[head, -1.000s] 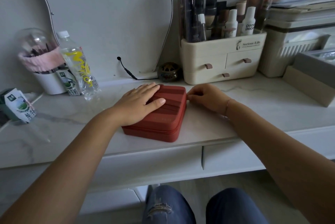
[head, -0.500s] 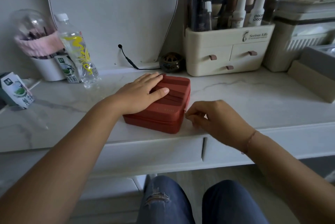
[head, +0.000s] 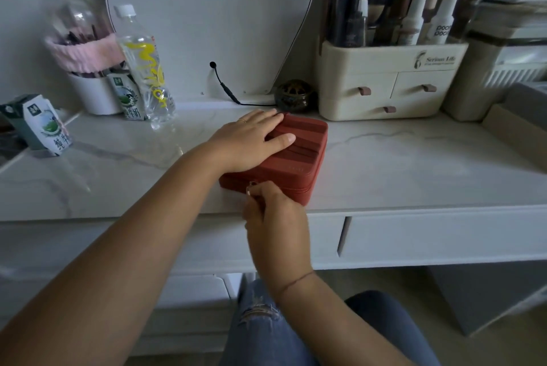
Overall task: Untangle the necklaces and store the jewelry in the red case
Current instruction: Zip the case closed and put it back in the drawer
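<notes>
Marble desk: L hand fingers flat on red case, R hand fingers pinch zip pull; bottle, organizer behind.

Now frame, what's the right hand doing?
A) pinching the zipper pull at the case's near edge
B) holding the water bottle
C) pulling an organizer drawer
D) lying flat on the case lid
A: the right hand pinches the small metal zipper pull at the near edge of the red case, while the left hand lies flat on the lid.
</notes>
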Tool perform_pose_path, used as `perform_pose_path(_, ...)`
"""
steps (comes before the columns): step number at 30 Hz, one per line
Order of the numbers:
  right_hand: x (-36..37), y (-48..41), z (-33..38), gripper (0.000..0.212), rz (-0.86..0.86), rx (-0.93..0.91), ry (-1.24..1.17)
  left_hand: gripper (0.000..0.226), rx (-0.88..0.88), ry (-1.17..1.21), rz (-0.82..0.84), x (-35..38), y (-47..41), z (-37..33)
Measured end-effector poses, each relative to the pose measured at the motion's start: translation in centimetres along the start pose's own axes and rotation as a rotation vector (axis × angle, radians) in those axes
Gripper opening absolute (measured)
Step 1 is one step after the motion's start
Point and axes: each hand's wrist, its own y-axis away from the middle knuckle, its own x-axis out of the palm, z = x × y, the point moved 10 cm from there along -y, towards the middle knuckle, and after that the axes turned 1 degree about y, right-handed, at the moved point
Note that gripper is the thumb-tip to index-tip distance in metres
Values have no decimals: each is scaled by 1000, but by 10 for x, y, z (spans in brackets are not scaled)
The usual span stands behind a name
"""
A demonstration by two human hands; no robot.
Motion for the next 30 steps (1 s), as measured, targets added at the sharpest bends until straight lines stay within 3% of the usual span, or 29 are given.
perform_pose_path(2,9,-2,6,19,-4,-6,25,62,10,99,-37,-4,0,3)
perform_pose_path(6,-9,-7,10,15,27,-110,-52,37,54,728,-326,-29,21,32)
perform_pose_path(9,-56,-6,23,10,-151,-301,-8,17,-85,766,-726,-36,78,71)
perform_pose_path(10,-67,-6,26,11,-198,-341,33,21,-160,728,-803,-30,99,80)
perform_pose_path(12,-72,-13,28,18,-222,-389,188,32,-249,709,-788,-9,121,86)
perform_pose_path(17,-47,-29,8,44,-106,-364,346,38,-136,603,-699,8,130,54)
perform_pose_path(24,-45,-28,4,42,-146,-388,334,8,-117,456,-834,5,129,35)
perform_pose_path(30,-44,-29,3,42,-130,-392,316,10,-81,477,-834,3,135,41)
